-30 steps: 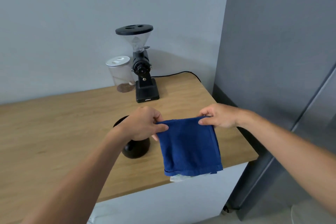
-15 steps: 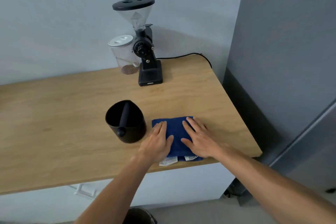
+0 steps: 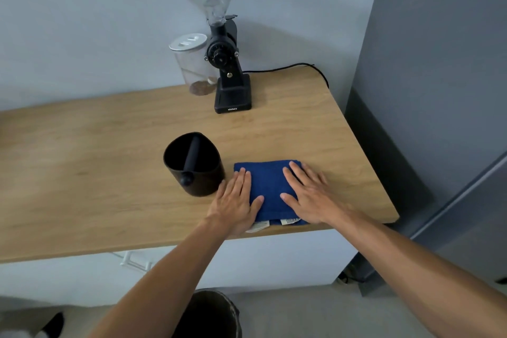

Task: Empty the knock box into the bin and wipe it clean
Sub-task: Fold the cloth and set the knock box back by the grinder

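The black knock box stands upright on the wooden counter, its bar across the opening and its inside dark. Just right of it lies a folded blue cloth near the counter's front edge, white labels showing at its near side. My left hand rests flat on the cloth's left part, fingers spread, close to the knock box without touching it. My right hand lies flat on the cloth's right part. A dark round bin stands on the floor below the counter, partly hidden by my left forearm.
A black coffee grinder with a clear hopper and a clear lidded jar stand at the back by the wall. A black cable runs off the back right corner. A tall grey cabinet borders the counter's right side.
A second ago both hands held the blue cloth up by its top corners. It has been laid down folded on the counter, and both hands now rest flat on it.
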